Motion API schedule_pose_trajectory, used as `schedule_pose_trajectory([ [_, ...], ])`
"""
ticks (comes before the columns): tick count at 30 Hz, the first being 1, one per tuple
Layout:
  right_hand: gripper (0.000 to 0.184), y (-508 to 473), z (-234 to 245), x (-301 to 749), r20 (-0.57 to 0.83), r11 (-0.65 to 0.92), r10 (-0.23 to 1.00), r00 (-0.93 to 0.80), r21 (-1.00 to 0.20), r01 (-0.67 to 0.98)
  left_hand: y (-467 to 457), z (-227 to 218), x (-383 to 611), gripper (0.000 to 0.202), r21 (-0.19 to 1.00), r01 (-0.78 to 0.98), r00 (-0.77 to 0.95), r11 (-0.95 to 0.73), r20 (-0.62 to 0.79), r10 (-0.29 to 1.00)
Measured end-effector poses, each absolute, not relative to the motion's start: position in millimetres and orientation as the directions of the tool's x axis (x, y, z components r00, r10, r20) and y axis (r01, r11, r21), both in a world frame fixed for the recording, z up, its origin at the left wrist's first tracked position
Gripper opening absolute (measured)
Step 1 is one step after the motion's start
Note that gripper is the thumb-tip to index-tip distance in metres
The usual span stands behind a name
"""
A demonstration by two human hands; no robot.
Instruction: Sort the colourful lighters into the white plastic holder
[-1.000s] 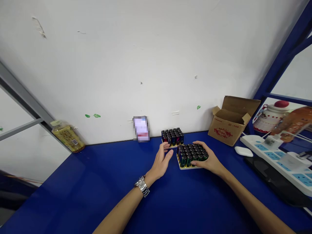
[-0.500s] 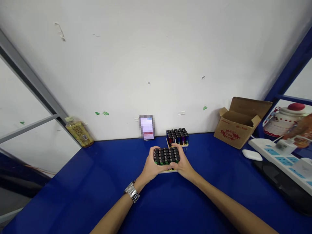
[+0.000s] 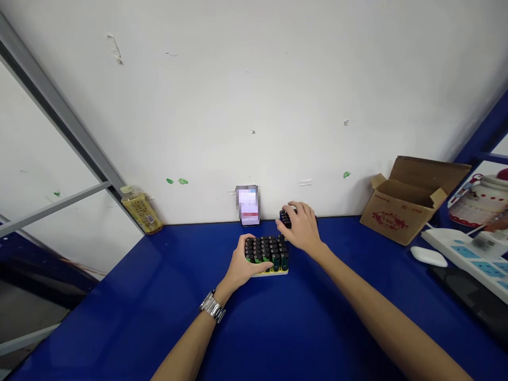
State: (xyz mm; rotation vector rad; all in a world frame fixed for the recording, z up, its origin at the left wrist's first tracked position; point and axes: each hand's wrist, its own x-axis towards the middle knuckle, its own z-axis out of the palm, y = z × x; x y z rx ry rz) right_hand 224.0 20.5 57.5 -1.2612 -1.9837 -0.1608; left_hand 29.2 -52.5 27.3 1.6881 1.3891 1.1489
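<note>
A tray of lighters (image 3: 280, 262) stands upright on the blue table, its rows showing black tops and dark green bodies above a pale yellow base. My left hand (image 3: 242, 267) wraps round its left side, thumb across the front and fingers behind. Farther back, against the wall, a second tray of lighters (image 3: 284, 217) is mostly covered by my right hand (image 3: 302, 226). That hand arches over it, with thumb at the near left and fingers curled across the top; the fingertips are partly hidden.
A lit phone (image 3: 248, 205) leans on the wall behind the front tray. An open cardboard box (image 3: 391, 214), a white case (image 3: 428, 256), a power strip (image 3: 468, 256) and a black flat object (image 3: 468, 296) lie to the right. A yellow-labelled bottle (image 3: 142, 210) stands at the far left.
My right hand has let go of the front tray and moved back to the rear one. My left hand still holds the front tray. The view has turned slightly left.
</note>
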Motion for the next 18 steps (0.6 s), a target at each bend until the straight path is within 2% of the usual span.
schedule_pose_trajectory([
  [3, 0.049, 39.7, 61.3, 223.7, 0.543, 0.444, 0.761, -0.356, -0.035, 0.895, -53.4, 29.0, 28.9, 0.068, 0.895, 0.394, 0.051, -0.212, 0.209, 0.977],
  [5, 0.046, 45.9, 58.5, 222.2, 0.451, 0.418, 0.803, -0.391, 0.042, 0.907, -53.9, 30.0, 28.7, 0.068, 0.897, 0.388, 0.054, -0.213, 0.209, 0.976],
  [9, 0.034, 46.2, 53.5, 223.7, 0.403, 0.339, 0.845, -0.35, 0.102, 0.935, -54.5, 30.5, 28.5, 0.068, 0.898, 0.389, 0.054, -0.205, 0.199, 0.978],
  [18, 0.036, 50.7, 51.1, 271.8, 0.437, 0.285, 0.838, -0.328, 0.162, 0.945, -55.6, 31.5, 28.8, 0.067, 0.901, 0.399, 0.037, -0.173, 0.172, 0.984],
])
